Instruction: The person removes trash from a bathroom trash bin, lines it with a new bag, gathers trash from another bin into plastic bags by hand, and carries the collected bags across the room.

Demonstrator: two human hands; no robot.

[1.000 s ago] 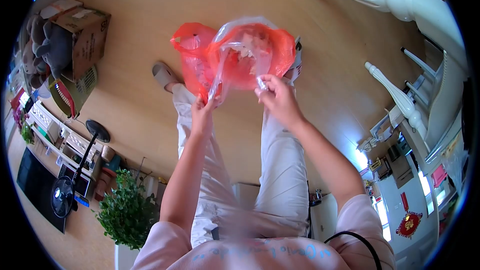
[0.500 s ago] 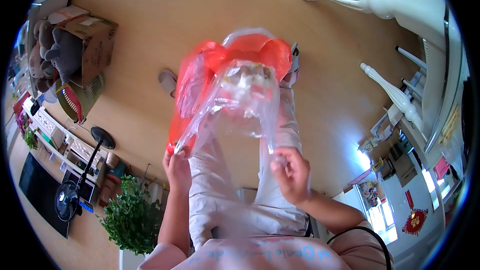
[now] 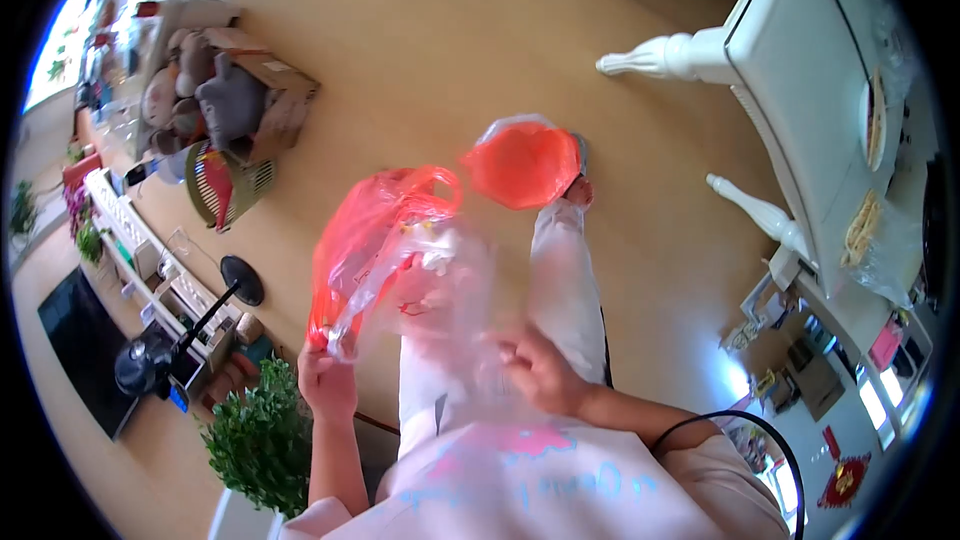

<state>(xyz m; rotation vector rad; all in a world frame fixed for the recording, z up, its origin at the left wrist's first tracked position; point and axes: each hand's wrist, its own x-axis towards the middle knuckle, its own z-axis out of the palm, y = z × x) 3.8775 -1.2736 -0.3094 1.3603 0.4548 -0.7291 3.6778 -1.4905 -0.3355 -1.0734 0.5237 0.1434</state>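
My left hand (image 3: 326,380) is closed round the gathered top of a red plastic bag (image 3: 345,240), which hangs out in front of it. A clear plastic bag (image 3: 440,290) is bunched into the same grip, with whitish crumpled contents showing through. Fingers curled, my right hand (image 3: 540,368) pinches the near edge of the clear bag; motion blurs the fingertips. Beyond the bags, near my foot, stands a round bin (image 3: 522,165) with a red liner folded over its rim.
To the right is a white table (image 3: 800,70) with turned legs. A box of plush toys (image 3: 235,100) and a green basket (image 3: 215,185) stand at the left. Nearer are a black fan (image 3: 145,365) and a leafy plant (image 3: 258,430).
Both hands have shifted left, bringing the clear bag off the bin and beside the red bag. The bin's red-lined opening is now uncovered. My view has turned somewhat.
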